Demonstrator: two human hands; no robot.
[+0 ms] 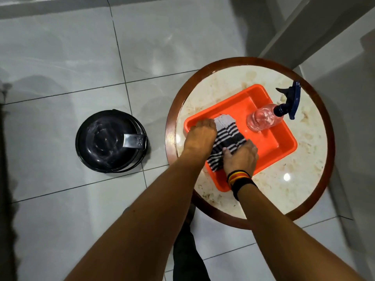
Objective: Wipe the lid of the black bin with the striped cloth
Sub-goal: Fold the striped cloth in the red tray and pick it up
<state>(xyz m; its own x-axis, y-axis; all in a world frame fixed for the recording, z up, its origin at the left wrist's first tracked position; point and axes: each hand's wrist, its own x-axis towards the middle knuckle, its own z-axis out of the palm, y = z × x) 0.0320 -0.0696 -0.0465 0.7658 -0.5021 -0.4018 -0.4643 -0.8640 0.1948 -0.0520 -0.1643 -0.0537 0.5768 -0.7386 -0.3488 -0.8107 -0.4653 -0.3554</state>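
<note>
The black bin (110, 141) stands on the tiled floor to the left, its round glossy lid shut, with a grey pedal tab at its right side. The striped cloth (225, 138), black and white with a grey end, lies folded in an orange tray (269, 151) on a round table. My left hand (199, 134) rests on the cloth's left edge, fingers curled down onto it. My right hand (240, 157), with a striped wristband, presses on the cloth's near right end. Both hands are on the cloth inside the tray.
A clear spray bottle (263, 118) with a dark blue trigger head lies in the tray's far right corner. The round table (304, 189) has a marbled top and a dark wooden rim. A white wall and door frame rise at the right.
</note>
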